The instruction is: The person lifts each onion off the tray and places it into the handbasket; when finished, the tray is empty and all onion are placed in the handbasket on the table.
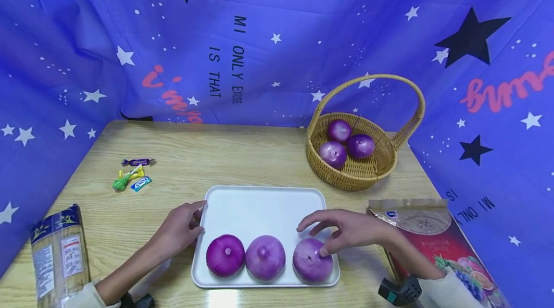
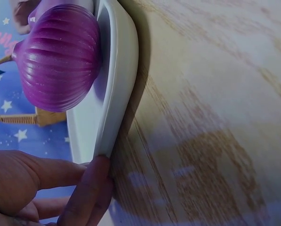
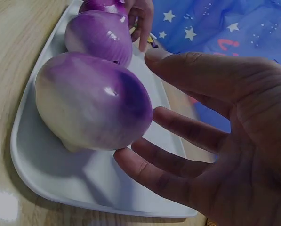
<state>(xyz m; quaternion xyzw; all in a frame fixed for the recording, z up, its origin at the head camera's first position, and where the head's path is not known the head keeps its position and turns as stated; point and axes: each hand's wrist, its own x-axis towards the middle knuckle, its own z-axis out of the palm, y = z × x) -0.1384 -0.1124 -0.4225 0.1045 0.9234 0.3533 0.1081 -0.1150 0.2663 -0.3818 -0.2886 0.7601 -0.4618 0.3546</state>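
A white tray [image 1: 264, 212] lies on the table with three purple onions along its near side: a dark one [image 1: 225, 255] at left, a paler one [image 1: 265, 258] in the middle and another pale onion [image 1: 313, 260] at right. My left hand [image 1: 182, 226] holds the tray's left rim; the left wrist view shows its fingertips [image 2: 99, 165] at the edge. Over the right onion hovers my right hand [image 1: 342, 231], fingers spread and loosely bent. In the right wrist view its fingertips [image 3: 126, 157] lie close against that onion; whether they press it I cannot tell.
A wicker basket [image 1: 352, 180] with a tall handle holds three purple onions at the back right. A red mixed fruit candy bag [image 1: 437, 243] lies at right. Wrapped candies [image 1: 138, 162] and a lollipop [image 1: 123, 180] sit at left, behind a noodle pack [image 1: 60, 255].
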